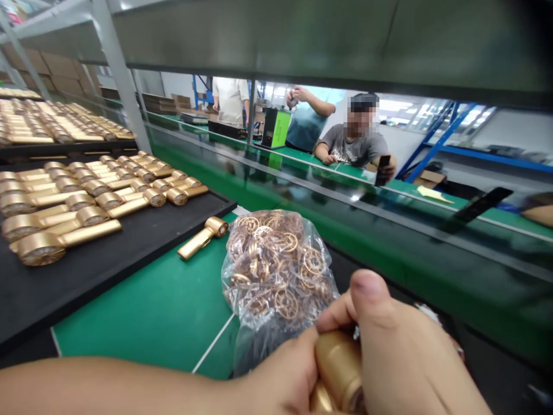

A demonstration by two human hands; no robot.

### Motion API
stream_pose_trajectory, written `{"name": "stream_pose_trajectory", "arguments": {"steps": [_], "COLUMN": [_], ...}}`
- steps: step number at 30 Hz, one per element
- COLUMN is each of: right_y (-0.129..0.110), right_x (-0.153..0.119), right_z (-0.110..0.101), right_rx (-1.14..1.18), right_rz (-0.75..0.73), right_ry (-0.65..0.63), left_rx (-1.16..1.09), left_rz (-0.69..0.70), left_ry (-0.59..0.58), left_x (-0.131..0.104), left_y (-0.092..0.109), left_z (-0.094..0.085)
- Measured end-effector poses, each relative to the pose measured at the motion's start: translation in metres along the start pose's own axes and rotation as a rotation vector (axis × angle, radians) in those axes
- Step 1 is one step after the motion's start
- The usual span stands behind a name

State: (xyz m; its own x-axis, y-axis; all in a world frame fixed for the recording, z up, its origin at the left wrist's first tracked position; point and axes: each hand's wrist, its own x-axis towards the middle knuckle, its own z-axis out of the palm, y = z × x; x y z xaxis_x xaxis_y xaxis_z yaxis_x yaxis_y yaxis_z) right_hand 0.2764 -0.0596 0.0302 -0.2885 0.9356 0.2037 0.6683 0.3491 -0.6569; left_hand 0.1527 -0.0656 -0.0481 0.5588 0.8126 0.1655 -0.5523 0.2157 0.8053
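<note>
Both hands meet at the bottom edge of the head view, closed together around one gold housing (339,369), a rounded metallic piece of which only the barrel shows between them. The left hand (285,380) comes in from the lower left on a long bare forearm and wraps the piece from the side, its grip closed on it. The right hand (401,357) covers the piece from the right and above, thumb raised with the nail facing up, its grip likewise closed on the same housing. How the fingers sit underneath cannot be told.

Just beyond the hands, touching the green counter (142,311), stands a clear plastic bag (276,276) crammed with small gold grille rings. To its left a single gold handheld unit (203,236) lies on the counter, head end toward the bag, close to the corner of a black tray (86,276). The tray carries rows of the same gold units (82,202) lying on their sides, and a rack (56,124) behind holds more of them.

Beyond the counter runs a dark green conveyor belt (345,230). On its far side a seated person in a grey shirt (352,147) holds a dark phone, and two more people stand further back.
</note>
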Motion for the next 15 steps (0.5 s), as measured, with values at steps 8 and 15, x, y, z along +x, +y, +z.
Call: {"name": "stream_pose_trajectory", "arguments": {"steps": [8,15], "right_y": [0.022,0.022], "right_x": [0.005,0.002], "right_z": [0.017,0.019], "right_rx": [0.304,0.315], "right_rz": [0.179,0.088], "right_ry": [-0.043,0.086], "left_rx": [-0.121,-0.122], "left_rz": [-0.150,-0.076], "left_ry": [-0.031,-0.024], "left_x": [-0.001,-0.010], "left_y": [-0.018,-0.019], "left_z": [0.005,0.006]}}
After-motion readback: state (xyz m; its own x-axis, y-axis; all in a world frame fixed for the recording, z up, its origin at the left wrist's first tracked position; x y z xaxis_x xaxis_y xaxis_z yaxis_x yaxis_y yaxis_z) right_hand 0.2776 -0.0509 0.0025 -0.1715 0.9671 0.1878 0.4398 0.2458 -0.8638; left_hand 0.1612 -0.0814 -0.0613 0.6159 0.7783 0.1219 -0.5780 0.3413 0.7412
